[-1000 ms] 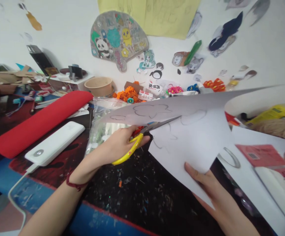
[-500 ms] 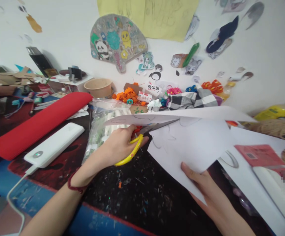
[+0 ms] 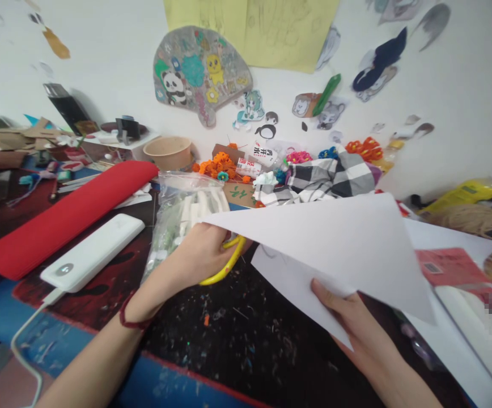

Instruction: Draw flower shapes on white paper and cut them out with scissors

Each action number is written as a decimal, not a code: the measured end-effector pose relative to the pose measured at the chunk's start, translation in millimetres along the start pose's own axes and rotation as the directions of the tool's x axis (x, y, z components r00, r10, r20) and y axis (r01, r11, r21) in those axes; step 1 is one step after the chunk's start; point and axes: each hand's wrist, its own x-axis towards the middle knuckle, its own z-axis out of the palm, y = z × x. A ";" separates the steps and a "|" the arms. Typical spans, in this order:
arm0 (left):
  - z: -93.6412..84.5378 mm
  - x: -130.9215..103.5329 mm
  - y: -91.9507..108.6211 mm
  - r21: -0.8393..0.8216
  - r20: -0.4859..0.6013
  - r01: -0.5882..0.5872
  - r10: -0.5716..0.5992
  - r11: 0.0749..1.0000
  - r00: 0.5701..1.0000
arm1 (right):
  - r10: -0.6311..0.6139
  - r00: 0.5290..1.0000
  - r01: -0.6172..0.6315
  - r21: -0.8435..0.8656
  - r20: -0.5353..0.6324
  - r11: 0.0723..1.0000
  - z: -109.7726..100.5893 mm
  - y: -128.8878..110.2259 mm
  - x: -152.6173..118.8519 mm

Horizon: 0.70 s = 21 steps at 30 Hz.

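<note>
My left hand (image 3: 201, 255) is closed on the yellow-handled scissors (image 3: 225, 268), whose blades are hidden behind the paper. A white sheet of paper (image 3: 322, 232) hangs over them, with its upper part folded down towards me. Between thumb and fingers, my right hand (image 3: 356, 320) grips the lower part of the sheet, where faint pencil lines show near the left edge. A dark red band circles my left wrist. Below both hands lies a black mat (image 3: 246, 340) strewn with small scraps.
At left are a white power bank (image 3: 95, 252) with a cable and a long red case (image 3: 67, 221). Behind lie a plastic bag (image 3: 165, 226), a round tub (image 3: 168, 153), orange flowers (image 3: 220, 167) and checked cloth (image 3: 331, 175). A red packet (image 3: 452, 269) is at right.
The paper's upper part has flopped down towards me, covering the scissor blades and most of the pencil lines. Both hands have kept nearly the same place.
</note>
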 end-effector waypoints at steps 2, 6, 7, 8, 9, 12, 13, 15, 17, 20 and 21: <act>-1.4 -0.4 2.4 -0.029 -0.010 -0.037 0.036 0.999 0.999 | -0.025 0.999 0.025 -0.024 -0.031 0.999 1.8 -0.5 -1.4; -4.5 -0.6 6.4 -0.036 0.002 -0.023 0.023 0.999 1.000 | -0.052 0.997 0.050 -0.052 -0.048 0.997 4.3 -0.1 -2.4; -5.0 -0.6 6.9 -0.022 0.013 -0.001 0.001 1.000 1.000 | -0.049 0.998 0.047 -0.046 -0.045 0.998 4.4 0.0 -2.2; -5.4 -0.7 7.2 -0.008 0.018 0.020 -0.020 1.000 1.000 | -0.044 0.998 0.043 -0.037 -0.041 0.998 4.3 -0.1 -2.1; -5.6 -0.7 7.4 0.003 0.018 0.033 -0.033 0.999 0.999 | -0.039 0.999 0.038 -0.027 -0.037 0.999 4.2 -0.4 -2.1; -5.5 -1.0 6.7 -0.002 0.003 0.034 -0.034 0.999 0.999 | -0.026 0.999 0.025 -0.009 -0.028 1.000 3.8 -1.1 -2.7; -5.3 -1.1 6.1 -0.009 0.006 0.035 -0.035 0.999 0.999 | -0.022 0.999 0.022 -0.011 -0.033 1.000 3.9 -1.1 -3.0; -4.7 -1.2 4.7 -0.013 0.015 0.045 -0.045 0.999 0.999 | -0.024 0.998 0.023 -0.020 -0.049 1.000 4.3 -0.4 -3.4; -4.2 -1.2 3.5 -0.010 0.022 0.048 -0.048 0.999 0.999 | -0.035 0.997 0.034 -0.028 -0.062 0.999 5.1 0.0 -3.8; -4.1 -1.5 3.1 0.004 0.020 0.042 -0.042 0.999 0.999 | -0.050 0.997 0.048 -0.031 -0.054 0.998 6.4 -1.8 -4.8; -4.5 -1.8 3.6 0.005 0.016 0.044 -0.044 0.999 0.999 | -0.049 0.998 0.047 -0.033 -0.051 0.998 6.6 -3.0 -5.2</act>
